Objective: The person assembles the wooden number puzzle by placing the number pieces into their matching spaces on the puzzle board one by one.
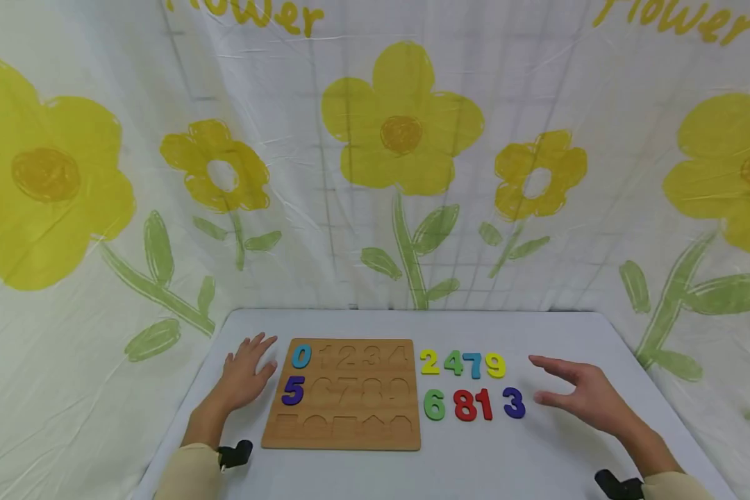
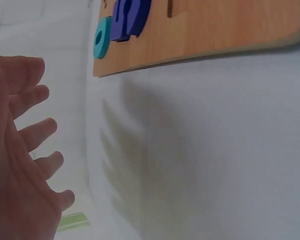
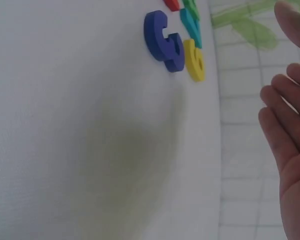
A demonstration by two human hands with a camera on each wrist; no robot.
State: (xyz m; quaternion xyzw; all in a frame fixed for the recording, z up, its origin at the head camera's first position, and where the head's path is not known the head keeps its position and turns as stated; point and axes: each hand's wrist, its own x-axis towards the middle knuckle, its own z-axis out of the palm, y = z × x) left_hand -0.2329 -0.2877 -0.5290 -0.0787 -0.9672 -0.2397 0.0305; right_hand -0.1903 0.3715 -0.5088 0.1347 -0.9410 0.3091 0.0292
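My left hand [image 1: 245, 375] hovers over the table just left of a wooden number board [image 1: 344, 437], fingers spread and holding nothing. On the board are a light blue 0 [image 1: 301, 356] and a purple 5 [image 1: 293, 391]; its other recesses show bare wood. My right hand [image 1: 590, 397] is held above the table at the right, thumb apart from the fingers, with nothing between them. Nearest to it lies a purple 3 [image 1: 514, 403]. A yellow 9 [image 1: 495, 365] is a little farther off. In the right wrist view the palm [image 3: 297, 195] faces the purple 3 [image 3: 161, 40].
Between board and right hand lie a yellow 2 [image 1: 429, 362], green 4 [image 1: 453, 363], blue 7 [image 1: 472, 364], green 6 [image 1: 434, 405], red 8 [image 1: 465, 405] and red 1 [image 1: 484, 404]. Behind the white table [image 1: 475, 465] hangs a flowered curtain [image 1: 362, 243].
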